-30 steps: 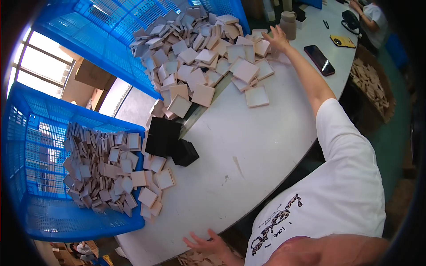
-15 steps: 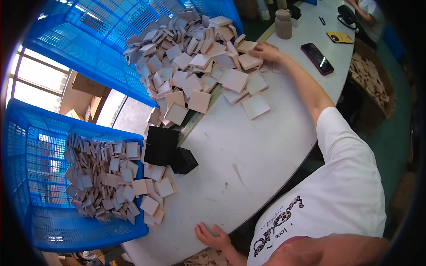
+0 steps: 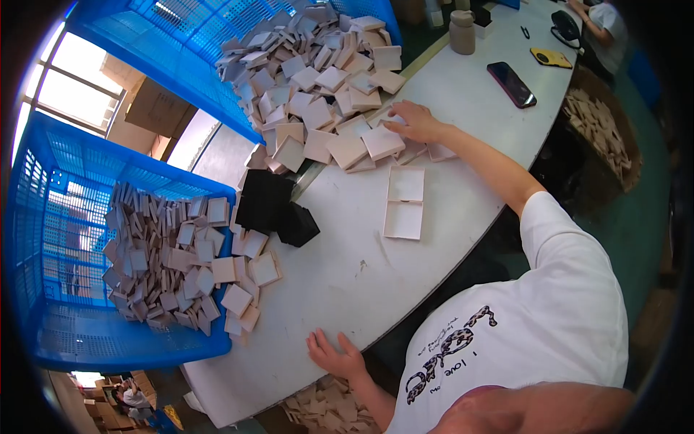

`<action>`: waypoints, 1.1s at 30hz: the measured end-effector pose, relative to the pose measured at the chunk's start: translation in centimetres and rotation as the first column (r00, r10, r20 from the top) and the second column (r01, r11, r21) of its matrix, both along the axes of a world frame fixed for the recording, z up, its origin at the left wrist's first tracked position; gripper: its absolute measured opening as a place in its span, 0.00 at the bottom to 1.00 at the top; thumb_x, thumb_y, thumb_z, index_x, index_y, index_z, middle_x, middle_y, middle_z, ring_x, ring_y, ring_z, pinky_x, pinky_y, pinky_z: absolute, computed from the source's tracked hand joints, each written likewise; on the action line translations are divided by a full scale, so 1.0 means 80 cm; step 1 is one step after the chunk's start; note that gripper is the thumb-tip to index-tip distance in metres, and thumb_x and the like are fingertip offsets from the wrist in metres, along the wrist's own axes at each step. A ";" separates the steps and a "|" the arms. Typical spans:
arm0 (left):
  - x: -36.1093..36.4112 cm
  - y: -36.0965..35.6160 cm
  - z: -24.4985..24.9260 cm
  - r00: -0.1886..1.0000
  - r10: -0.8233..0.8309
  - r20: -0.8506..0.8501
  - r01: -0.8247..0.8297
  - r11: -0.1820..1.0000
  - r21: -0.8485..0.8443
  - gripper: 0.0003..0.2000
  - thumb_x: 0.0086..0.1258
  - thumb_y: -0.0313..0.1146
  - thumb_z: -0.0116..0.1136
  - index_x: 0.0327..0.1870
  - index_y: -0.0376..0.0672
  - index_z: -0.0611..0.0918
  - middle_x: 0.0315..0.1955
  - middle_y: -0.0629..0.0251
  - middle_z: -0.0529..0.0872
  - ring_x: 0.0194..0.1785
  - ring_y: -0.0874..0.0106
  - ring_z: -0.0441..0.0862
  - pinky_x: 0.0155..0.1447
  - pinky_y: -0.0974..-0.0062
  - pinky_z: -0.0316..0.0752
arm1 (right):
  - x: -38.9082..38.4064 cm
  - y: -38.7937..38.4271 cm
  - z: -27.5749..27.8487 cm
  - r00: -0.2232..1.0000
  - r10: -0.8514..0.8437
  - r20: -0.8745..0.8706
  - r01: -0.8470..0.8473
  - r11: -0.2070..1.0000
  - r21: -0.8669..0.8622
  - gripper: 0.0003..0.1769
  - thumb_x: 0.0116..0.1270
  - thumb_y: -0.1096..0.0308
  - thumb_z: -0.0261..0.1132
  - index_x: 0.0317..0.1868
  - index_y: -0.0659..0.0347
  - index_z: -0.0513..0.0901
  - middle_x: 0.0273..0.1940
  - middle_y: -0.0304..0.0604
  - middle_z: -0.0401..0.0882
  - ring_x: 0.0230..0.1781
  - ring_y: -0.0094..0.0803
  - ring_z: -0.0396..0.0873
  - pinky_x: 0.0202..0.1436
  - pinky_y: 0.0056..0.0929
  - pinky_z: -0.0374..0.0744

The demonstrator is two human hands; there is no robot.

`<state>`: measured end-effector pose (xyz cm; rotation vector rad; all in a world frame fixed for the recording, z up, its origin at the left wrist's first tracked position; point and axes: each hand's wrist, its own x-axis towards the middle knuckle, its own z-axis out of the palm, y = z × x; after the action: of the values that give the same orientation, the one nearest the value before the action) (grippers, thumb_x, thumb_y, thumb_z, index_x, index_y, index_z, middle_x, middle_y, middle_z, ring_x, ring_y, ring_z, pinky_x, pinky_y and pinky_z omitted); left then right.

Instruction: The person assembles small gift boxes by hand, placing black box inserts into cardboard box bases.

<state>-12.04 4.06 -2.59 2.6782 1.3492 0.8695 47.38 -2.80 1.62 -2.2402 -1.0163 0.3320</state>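
My right hand (image 3: 416,121) reaches over the near edge of a large heap. Its fingers are spread and slightly bent, with the tips at a pale square tray (image 3: 383,142); no firm grip shows. Nearer my body, two shallow square trays lie end to end with their hollow sides up, an upper one (image 3: 406,184) and a lower one (image 3: 403,220). My left hand (image 3: 336,354) rests open on the table's near edge, holding nothing. The heap (image 3: 318,116) of similar square pieces spills from a tipped blue crate (image 3: 155,65) onto the white table (image 3: 347,289).
Another blue crate (image 3: 130,340) on the left holds many square pieces, several spilling out. Black blocks (image 3: 267,202) stand between the crates. Farther along are a phone (image 3: 512,84), a beige bottle (image 3: 462,32) and a yellow case (image 3: 551,58). Another person (image 3: 607,29) sits beyond.
My right hand has moved a little left and down in the view. Two trays now lie aligned closer to my body. The view has shifted; my left hand still rests at the edge.
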 end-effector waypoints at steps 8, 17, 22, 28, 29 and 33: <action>0.000 0.017 0.036 0.961 0.072 0.269 0.005 0.961 -0.275 0.27 0.70 0.28 0.71 0.70 0.39 0.80 0.73 0.48 0.71 0.77 0.48 0.70 0.78 0.51 0.68 | -0.212 -0.109 0.038 0.848 0.379 0.370 -0.496 0.813 0.304 0.26 0.65 0.67 0.76 0.64 0.57 0.82 0.76 0.52 0.74 0.79 0.55 0.67 0.79 0.51 0.68; -0.035 0.243 0.062 0.940 0.182 0.287 -0.206 0.977 0.055 0.28 0.76 0.37 0.70 0.73 0.38 0.77 0.73 0.43 0.69 0.76 0.45 0.68 0.76 0.50 0.70 | -0.321 -0.169 0.015 0.850 0.512 0.124 -0.524 0.797 0.300 0.23 0.64 0.75 0.74 0.61 0.61 0.84 0.71 0.54 0.77 0.70 0.53 0.76 0.72 0.46 0.77; -0.061 0.362 0.058 0.896 0.357 0.263 -0.371 0.928 0.007 0.35 0.77 0.51 0.68 0.74 0.34 0.75 0.72 0.40 0.69 0.75 0.45 0.69 0.75 0.51 0.70 | -0.318 -0.158 0.006 0.870 0.478 0.119 -0.491 0.821 0.292 0.21 0.64 0.76 0.73 0.58 0.61 0.85 0.67 0.53 0.81 0.65 0.52 0.79 0.67 0.45 0.79; -0.081 0.455 0.054 0.866 0.429 0.257 -0.434 0.900 -0.043 0.39 0.75 0.55 0.69 0.74 0.30 0.74 0.69 0.37 0.75 0.74 0.43 0.70 0.74 0.51 0.71 | -0.330 -0.140 0.008 0.846 0.421 0.327 -0.505 0.830 0.238 0.15 0.60 0.77 0.73 0.49 0.61 0.87 0.57 0.47 0.85 0.55 0.49 0.81 0.59 0.44 0.80; -0.083 0.473 0.052 0.854 0.439 0.279 -0.442 0.895 -0.057 0.40 0.74 0.55 0.69 0.74 0.29 0.74 0.68 0.36 0.76 0.74 0.42 0.71 0.74 0.51 0.71 | -0.332 -0.138 0.009 0.842 0.415 0.345 -0.502 0.836 0.220 0.15 0.60 0.77 0.73 0.49 0.61 0.87 0.56 0.46 0.85 0.55 0.49 0.81 0.59 0.44 0.80; -0.079 0.521 0.061 0.808 0.493 0.322 -0.489 0.866 -0.100 0.42 0.74 0.57 0.69 0.72 0.24 0.73 0.67 0.32 0.79 0.71 0.42 0.75 0.74 0.51 0.71 | -0.336 -0.132 0.017 0.846 0.393 0.360 -0.477 0.859 0.183 0.16 0.58 0.77 0.73 0.48 0.61 0.87 0.54 0.45 0.86 0.54 0.49 0.81 0.59 0.45 0.80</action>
<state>-18.39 45.73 2.26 2.0401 1.9664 1.2793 20.47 -13.32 2.95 -1.8292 -1.6498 0.0221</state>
